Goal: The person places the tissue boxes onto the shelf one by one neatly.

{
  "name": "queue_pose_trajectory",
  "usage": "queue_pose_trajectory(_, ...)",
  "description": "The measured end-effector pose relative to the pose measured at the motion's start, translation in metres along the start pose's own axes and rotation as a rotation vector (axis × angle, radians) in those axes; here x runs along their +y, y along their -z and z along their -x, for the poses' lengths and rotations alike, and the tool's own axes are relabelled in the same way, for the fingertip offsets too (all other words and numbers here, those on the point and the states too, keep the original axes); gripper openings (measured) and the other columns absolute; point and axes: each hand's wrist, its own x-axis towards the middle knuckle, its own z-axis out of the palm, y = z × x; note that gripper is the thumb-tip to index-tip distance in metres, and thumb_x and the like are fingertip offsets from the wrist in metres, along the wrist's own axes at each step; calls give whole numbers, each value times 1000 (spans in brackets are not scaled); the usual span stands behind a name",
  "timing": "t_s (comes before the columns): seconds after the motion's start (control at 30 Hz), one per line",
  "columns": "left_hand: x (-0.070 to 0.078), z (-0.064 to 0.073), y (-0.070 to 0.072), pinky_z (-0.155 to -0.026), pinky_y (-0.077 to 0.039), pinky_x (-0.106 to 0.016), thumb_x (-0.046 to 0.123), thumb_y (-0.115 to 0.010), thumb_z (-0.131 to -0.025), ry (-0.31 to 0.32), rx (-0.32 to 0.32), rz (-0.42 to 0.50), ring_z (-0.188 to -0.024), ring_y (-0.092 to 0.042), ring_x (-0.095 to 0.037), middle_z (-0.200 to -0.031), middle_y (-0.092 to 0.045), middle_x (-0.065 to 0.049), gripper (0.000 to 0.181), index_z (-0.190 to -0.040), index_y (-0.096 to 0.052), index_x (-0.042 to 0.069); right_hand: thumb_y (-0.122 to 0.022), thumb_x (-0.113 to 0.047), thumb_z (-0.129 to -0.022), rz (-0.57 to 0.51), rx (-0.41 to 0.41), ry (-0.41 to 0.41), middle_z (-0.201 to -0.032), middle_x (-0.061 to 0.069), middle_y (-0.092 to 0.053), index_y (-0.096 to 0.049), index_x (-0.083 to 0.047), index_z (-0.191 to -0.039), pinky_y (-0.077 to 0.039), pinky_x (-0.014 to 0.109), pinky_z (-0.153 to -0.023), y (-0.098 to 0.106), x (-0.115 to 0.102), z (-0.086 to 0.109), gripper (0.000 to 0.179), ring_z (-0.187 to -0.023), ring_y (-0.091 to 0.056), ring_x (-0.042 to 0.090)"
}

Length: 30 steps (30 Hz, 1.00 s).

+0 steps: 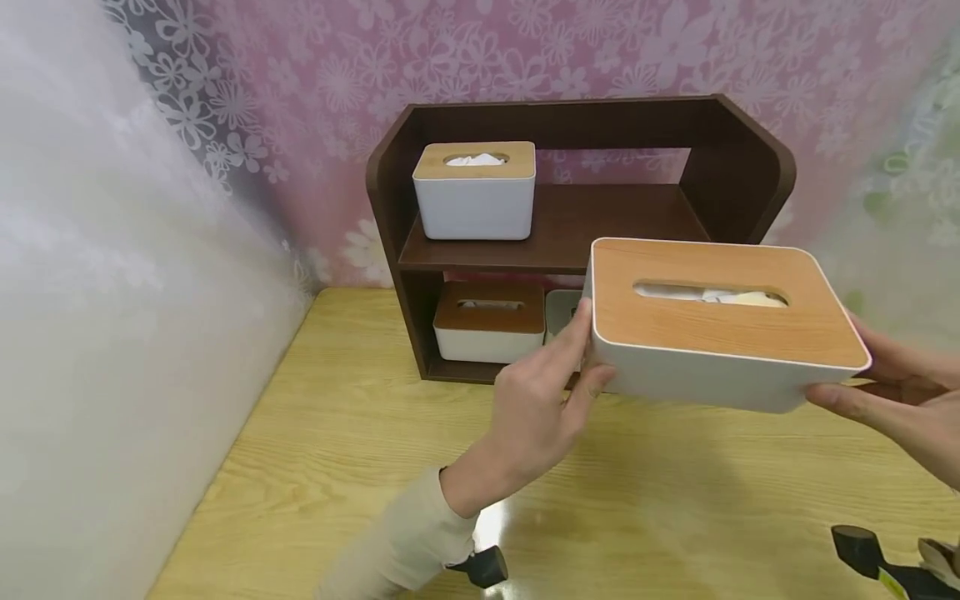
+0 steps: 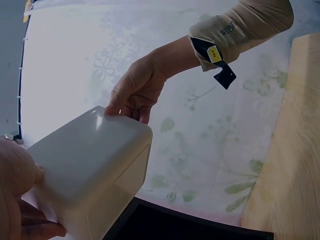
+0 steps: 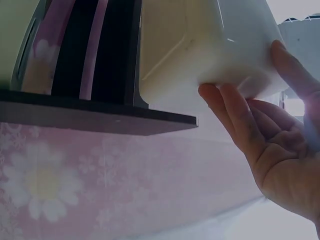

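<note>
A white tissue box [image 1: 697, 383] with a light wooden lid is held up between both hands, in front of the shelf's right side. Its oval slot shows white tissue inside. At the box's left end, my left hand [image 1: 534, 408] grips the wall, with the thumb on the front side. My right hand [image 1: 911, 392] holds the opposite end by its lower corner. From the left wrist view, the white underside of the box [image 2: 90, 155] lies between the two hands. In the right wrist view, the right hand's fingers [image 3: 240, 115] press against the bottom corner.
Behind stands a dark brown two-level shelf [image 1: 562, 114] on a light wooden table [image 1: 352, 467]. A smaller wooden-lidded tissue box [image 1: 476, 207] sits upper left. Below it are a brown-lidded box [image 1: 491, 343] and a greyish box [image 1: 559, 310], partly hidden. A white wall panel [image 1: 135, 333] borders the left.
</note>
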Motion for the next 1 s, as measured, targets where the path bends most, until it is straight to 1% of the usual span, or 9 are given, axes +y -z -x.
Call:
queue_pose_trajectory(0.07, -4, -4, 2, -60, -49, -15, 17, -75, -88, 9, 14, -10, -77, -69, -11, -103, -74, -10, 61, -138, -51, -10, -68, 28, -74, -67, 31, 34, -127, -18, -62, -46, 4, -144, -51, 9, -72, -4, -7, -11, 76, -89, -68, -6)
queue_pose_trajectory(0.23, -10, -9, 7, -74, -57, -23, 16, -73, -89, 52, 29, -6, -107, -68, -20, -123, -68, -17, 62, -140, -49, -10, -66, 34, -70, -76, 84, 90, -125, -10, -66, -50, 8, -138, -52, 11, -75, -15, -20, -25, 74, -84, -71, 0)
queue_pose_trajectory(0.3, -13, -12, 9, -76, -57, -22, 15, -73, -90, 66, 31, 21, -110, -67, -20, -128, -64, -18, 62, -141, -48, -10, -65, 32, -72, -54, 101, 84, -125, -10, -66, -51, 6, -138, -51, 11, -77, -19, -24, -28, 73, -84, -71, 0)
queue_pose_trajectory(0.37, -15, -15, 10, -76, -56, -21, 13, -71, -91, 81, 32, 63, -108, -68, -20, -132, -62, -20, 62, -143, -45, -10, -65, 30, -75, -94, 118, 72, -125, -8, -67, -51, 4, -139, -50, 11, -81, -24, -27, -32, 70, -88, -71, 1)
queue_pose_trajectory(0.47, -20, -21, 10, -81, -55, -21, 10, -68, -94, 101, 43, 115, -111, -67, -21, -137, -57, -23, 60, -144, -42, -11, -65, 26, -79, -233, 130, 55, -125, -4, -68, -51, 3, -140, -49, 11, -83, -31, -32, -42, 67, -93, -71, 3)
queue_pose_trajectory(0.6, -25, -30, 5, -95, -51, -26, 5, -61, -97, 143, 71, 157, -125, -57, -24, -141, -52, -25, 55, -145, -40, -12, -59, 26, -83, -439, 72, 113, -145, 9, -53, -44, 3, -145, -49, 14, -89, -43, -36, -54, 67, -115, -63, 10)
queue_pose_trajectory(0.7, -27, -35, 0, -100, -47, -29, 3, -57, -99, 176, 79, 183, -131, -52, -24, -144, -49, -25, 53, -146, -38, -11, -53, 26, -86, -487, 28, 153, -157, 14, -37, -40, 2, -149, -47, 16, -93, -50, -39, -60, 69, -127, -52, 17)
queue_pose_trajectory(0.77, -29, -37, -3, -102, -46, -29, 2, -55, -99, 190, 79, 199, -133, -50, -23, -145, -48, -25, 53, -147, -36, -12, -52, 23, -88, -462, 28, 139, -157, 14, -37, -40, -3, -151, -46, 16, -93, -54, -41, -64, 69, -127, -49, 20)
queue_pose_trajectory(1.0, -35, -43, -11, -106, -41, -30, 0, -53, -99, 251, 62, 231, -138, -44, -21, -150, -42, -23, 56, -149, -32, -12, -59, 9, -93, -200, 74, 36, -152, 8, -46, -38, -23, -154, -47, 11, -88, -59, -41, -71, 72, -122, -51, 16)
